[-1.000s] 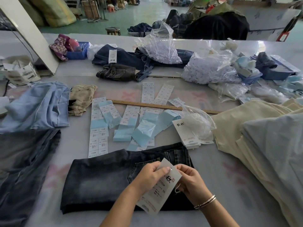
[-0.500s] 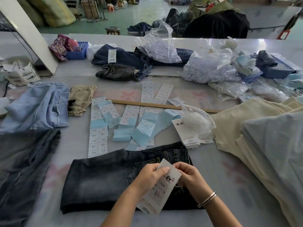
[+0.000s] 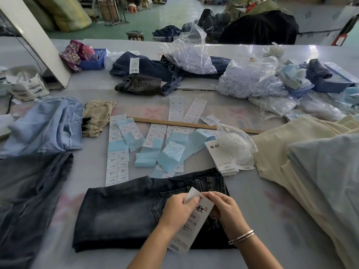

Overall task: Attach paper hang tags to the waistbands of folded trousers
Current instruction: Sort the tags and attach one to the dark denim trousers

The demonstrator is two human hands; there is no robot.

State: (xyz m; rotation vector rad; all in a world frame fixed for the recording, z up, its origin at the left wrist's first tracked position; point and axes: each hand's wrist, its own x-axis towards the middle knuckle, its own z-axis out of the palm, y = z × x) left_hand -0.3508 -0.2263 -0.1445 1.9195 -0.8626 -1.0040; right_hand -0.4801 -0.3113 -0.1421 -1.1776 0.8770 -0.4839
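Note:
A folded pair of dark washed jeans (image 3: 120, 214) lies on the table in front of me, waistband to the right. Over its back pocket I hold a white paper hang tag (image 3: 191, 222) with black characters. My left hand (image 3: 177, 210) pinches the tag's upper left edge. My right hand (image 3: 226, 210), a bracelet on its wrist, pinches the tag's top right corner above the waistband. A stack of further hang tags (image 3: 221, 158) sits just beyond the jeans.
Sheets of size stickers (image 3: 117, 166) and blue backing strips (image 3: 171, 152) lie beyond the jeans, with a wooden ruler (image 3: 174, 122). Cream and pale blue trousers (image 3: 314, 167) are stacked right, dark jeans (image 3: 29, 191) left. Plastic bags of fasteners (image 3: 250, 80) sit farther back.
Both hands and the tag have shifted slightly down toward the jeans. My right fingers have come closer to the tag's top corner.

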